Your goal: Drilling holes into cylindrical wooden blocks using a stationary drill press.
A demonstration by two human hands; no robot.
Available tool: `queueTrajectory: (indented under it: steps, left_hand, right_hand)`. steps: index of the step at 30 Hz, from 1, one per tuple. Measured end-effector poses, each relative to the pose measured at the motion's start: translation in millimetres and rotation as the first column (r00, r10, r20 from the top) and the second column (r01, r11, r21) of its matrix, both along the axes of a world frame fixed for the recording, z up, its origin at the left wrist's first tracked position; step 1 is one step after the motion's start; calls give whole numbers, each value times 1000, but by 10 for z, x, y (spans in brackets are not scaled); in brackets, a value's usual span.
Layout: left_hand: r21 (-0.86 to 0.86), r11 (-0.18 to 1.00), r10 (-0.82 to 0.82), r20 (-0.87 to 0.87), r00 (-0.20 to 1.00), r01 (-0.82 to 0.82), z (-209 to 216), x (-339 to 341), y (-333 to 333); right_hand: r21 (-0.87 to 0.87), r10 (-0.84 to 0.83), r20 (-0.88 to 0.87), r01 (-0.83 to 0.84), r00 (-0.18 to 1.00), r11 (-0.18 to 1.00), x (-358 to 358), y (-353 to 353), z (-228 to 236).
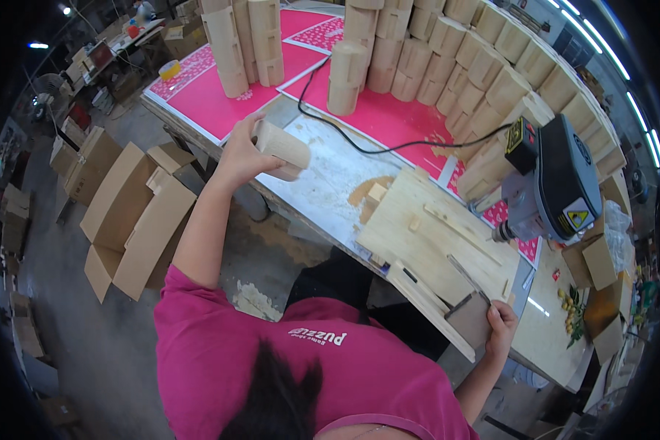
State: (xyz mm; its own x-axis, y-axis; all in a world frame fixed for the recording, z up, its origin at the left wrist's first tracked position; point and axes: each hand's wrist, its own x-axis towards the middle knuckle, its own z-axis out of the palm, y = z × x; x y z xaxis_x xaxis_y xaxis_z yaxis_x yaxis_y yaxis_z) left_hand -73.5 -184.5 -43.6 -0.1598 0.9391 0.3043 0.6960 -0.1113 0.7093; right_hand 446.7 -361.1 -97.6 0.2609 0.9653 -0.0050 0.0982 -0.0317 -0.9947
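Note:
My left hand (pixel 237 157) is closed round a pale wooden cylinder (pixel 284 149), holding it tilted above the table's near edge. At the right, my right hand (pixel 501 328) grips the edge of a flat grey-brown piece (pixel 468 320), whose exact kind I cannot make out. That piece lies at the near right corner of a plywood board (pixel 411 238) with wooden strips on it. Over the board's far right side stands a bench drill (pixel 561 183), its chuck (pixel 501 233) pointing down toward the board.
Stacked wooden cylinders (pixel 484 66) line the table's far side, with more columns (pixel 231 55) at the back left. A black cable (pixel 396 149) crosses the pink sheets (pixel 411 121). Sawdust lies beside the board. Open cardboard boxes (pixel 136 220) stand on the floor at the left.

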Motion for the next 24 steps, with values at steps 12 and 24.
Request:
queueTrajectory:
  steps: [12,24]
  left_hand:
    - [289,946,185,-103,977,-148,-912,6,610]
    - [215,929,186,438,880,-303,-841,-154,855]
  right_hand:
    - [-88,-68,17,69,998,994,-74,-8,72]
    - [-228,-91,-71,73,993,971,127,-118,-259]
